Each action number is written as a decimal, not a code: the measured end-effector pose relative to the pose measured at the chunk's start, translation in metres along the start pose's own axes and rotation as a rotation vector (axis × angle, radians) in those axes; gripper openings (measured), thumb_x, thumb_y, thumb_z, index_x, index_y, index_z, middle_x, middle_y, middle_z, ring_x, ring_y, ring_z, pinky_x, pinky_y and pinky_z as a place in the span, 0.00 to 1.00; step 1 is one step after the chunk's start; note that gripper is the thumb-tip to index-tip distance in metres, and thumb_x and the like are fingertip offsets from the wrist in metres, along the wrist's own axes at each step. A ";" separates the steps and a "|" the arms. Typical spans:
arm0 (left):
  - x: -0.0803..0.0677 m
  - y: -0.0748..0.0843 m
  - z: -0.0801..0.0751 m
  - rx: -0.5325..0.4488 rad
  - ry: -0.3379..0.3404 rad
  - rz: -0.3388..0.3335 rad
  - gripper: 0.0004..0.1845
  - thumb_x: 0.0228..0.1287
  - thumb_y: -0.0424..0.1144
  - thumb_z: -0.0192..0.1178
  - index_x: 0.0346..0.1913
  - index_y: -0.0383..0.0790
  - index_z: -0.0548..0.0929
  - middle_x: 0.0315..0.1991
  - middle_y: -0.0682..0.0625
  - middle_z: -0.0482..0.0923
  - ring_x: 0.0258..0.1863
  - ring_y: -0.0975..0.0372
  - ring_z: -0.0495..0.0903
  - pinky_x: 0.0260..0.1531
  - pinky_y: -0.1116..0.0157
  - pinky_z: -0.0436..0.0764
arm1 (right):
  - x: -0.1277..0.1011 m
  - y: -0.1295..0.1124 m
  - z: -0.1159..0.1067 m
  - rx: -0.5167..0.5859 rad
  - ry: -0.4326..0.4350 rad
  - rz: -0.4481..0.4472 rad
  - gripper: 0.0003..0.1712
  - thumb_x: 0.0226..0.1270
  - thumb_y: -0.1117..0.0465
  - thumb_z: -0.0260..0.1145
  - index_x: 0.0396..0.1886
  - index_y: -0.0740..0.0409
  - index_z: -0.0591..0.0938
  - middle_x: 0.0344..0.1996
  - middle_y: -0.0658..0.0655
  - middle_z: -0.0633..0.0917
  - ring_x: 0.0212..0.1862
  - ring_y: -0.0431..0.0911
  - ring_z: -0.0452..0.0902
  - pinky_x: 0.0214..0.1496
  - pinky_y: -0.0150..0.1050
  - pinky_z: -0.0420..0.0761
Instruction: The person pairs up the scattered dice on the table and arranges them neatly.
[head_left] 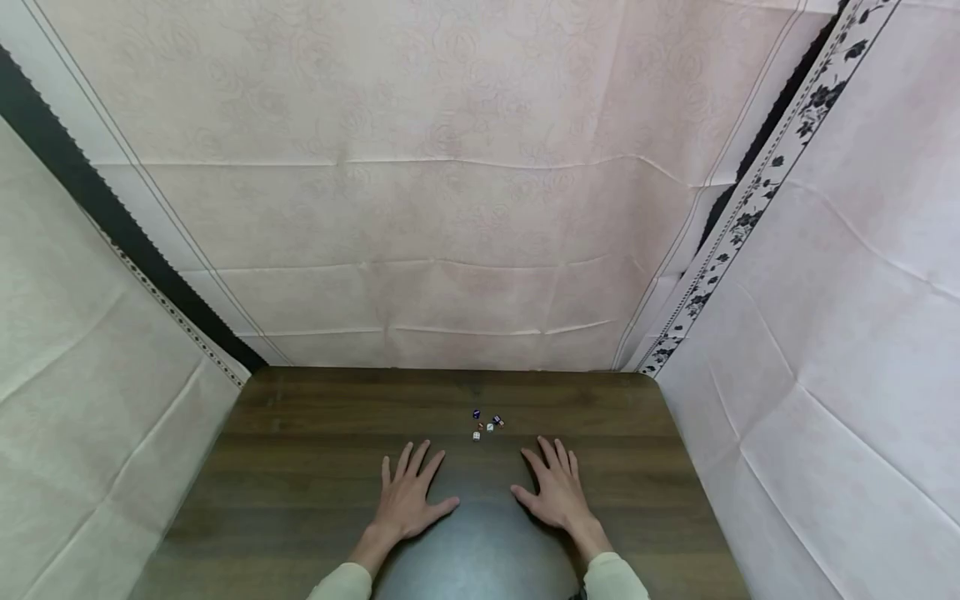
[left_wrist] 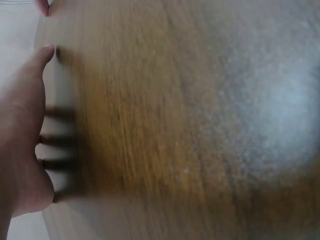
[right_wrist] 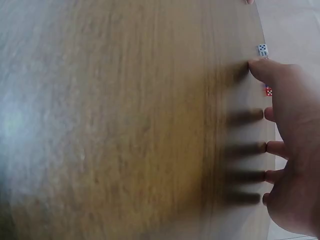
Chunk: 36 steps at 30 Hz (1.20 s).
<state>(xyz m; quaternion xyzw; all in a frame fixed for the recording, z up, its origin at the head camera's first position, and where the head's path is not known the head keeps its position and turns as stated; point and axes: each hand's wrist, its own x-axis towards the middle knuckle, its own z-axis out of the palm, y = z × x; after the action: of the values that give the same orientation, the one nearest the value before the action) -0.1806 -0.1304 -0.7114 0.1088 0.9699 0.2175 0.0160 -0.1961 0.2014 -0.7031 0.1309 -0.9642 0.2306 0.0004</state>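
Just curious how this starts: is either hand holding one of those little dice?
No: both the left hand and right hand lie flat on the wooden table, with the dice apart beyond the fingertips.

Dark wood-grain table (head_left: 315,433) with slight sheen; creased cloth backdrop (head_left: 450,208).

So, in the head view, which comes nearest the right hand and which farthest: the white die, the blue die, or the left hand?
1. White die, just ahead of the right hand, toward the left.
2. Blue die, behind the white one.
3. Left hand, flat on the table alongside.
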 end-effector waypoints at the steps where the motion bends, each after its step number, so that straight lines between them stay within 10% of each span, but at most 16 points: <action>1: 0.001 0.000 0.001 -0.005 0.006 -0.001 0.51 0.69 0.76 0.68 0.87 0.56 0.71 0.92 0.43 0.60 0.92 0.37 0.53 0.82 0.19 0.47 | 0.000 0.000 0.000 -0.001 0.011 -0.003 0.42 0.76 0.38 0.75 0.82 0.49 0.79 0.88 0.68 0.68 0.90 0.75 0.55 0.86 0.80 0.54; 12: 0.012 0.004 0.001 -0.057 0.091 0.041 0.43 0.74 0.65 0.72 0.84 0.49 0.75 0.87 0.40 0.68 0.89 0.37 0.62 0.82 0.23 0.55 | 0.021 -0.011 -0.003 0.073 0.144 -0.054 0.35 0.77 0.49 0.79 0.78 0.54 0.81 0.78 0.66 0.79 0.83 0.69 0.71 0.83 0.71 0.69; 36: 0.063 0.035 0.000 -0.161 0.174 0.096 0.27 0.78 0.49 0.73 0.72 0.42 0.86 0.71 0.39 0.86 0.75 0.41 0.81 0.80 0.33 0.70 | 0.069 -0.031 0.004 0.204 0.078 -0.026 0.28 0.81 0.51 0.76 0.74 0.53 0.85 0.59 0.56 0.88 0.60 0.53 0.85 0.63 0.59 0.85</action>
<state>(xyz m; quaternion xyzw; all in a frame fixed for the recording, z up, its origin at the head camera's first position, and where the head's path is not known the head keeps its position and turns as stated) -0.2352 -0.0861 -0.6952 0.1340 0.9407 0.3039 -0.0698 -0.2546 0.1558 -0.6887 0.1338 -0.9331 0.3326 0.0277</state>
